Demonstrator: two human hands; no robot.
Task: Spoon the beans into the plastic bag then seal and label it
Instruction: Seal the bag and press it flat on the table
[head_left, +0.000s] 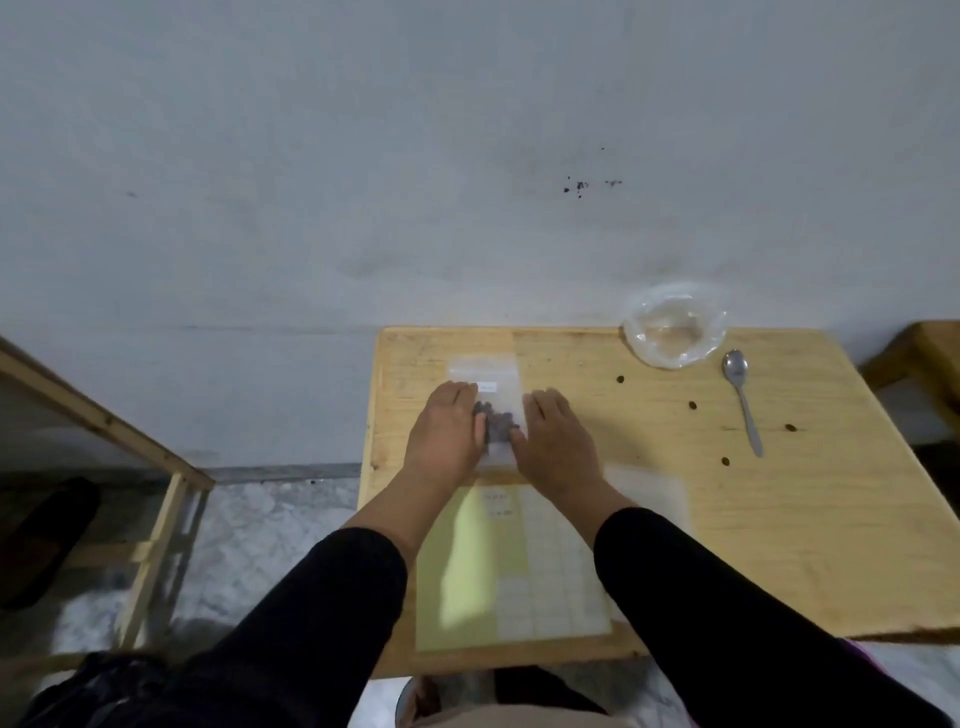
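head view shows the left hand (445, 432) and right hand (555, 437) laid nearly flat, fingers (535, 404) straight, pressing the plastic bag (487, 375) onto the bench (810, 519) without gripping it. the beans (500, 422) sit between both hands, the small white label (487, 386) just beyond the left fingertips. to finish well, i'd smooth the label down firmly and run along the seal.

Two bare forearms reach out from long black sleeves (332, 613), both pushed back well above the wrist; the fabric is plain and dark, without visible cuffs, logos or seams. The left hand (445, 434) and right hand (558, 441) wear no gloves, and no ring, watch or bracelet can be made out. A strip of purple cloth (865, 657) shows beside the right sleeve.
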